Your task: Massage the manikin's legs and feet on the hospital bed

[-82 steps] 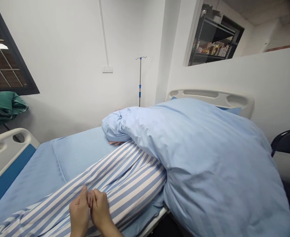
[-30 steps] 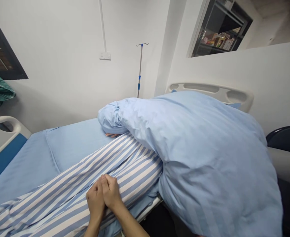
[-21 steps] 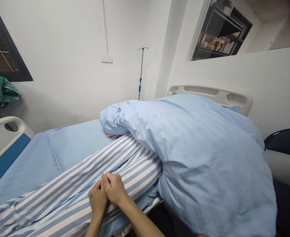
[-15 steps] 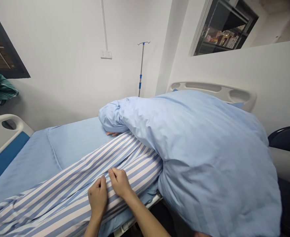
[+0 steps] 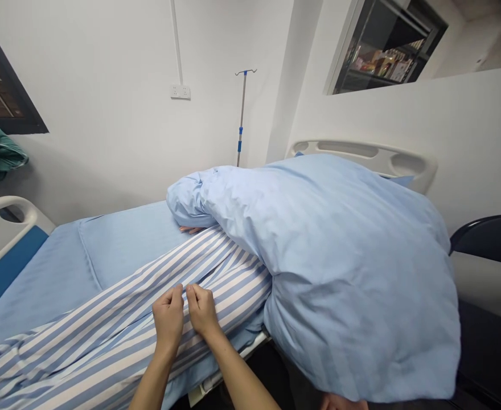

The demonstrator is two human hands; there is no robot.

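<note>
My L hand [image 5: 168, 316] & R hand [image 5: 202, 310] are curled into fists side by side, nothing visible in either, over striped trousers [image 5: 242, 290] on the bed [image 5: 124, 242]; can't tell abt. contact. Quilt [image 5: 344, 245] is off most of the legs, bunched twd. the headboard [image 5: 387, 151] end, w/ one part overhanging the bedside.

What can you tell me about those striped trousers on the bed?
The striped trousers have white and blue stripes running lengthwise and look like soft, woven cloth. They lie over the light-blue sheet, slanting across the bed, filled out as if worn. The cloth is creased, and bunched at the picture's lower left. Their upper end disappears beneath the puffy blue quilt. The left fist and right fist are over them, slightly apart; whether either presses down, I cannot tell.
</note>
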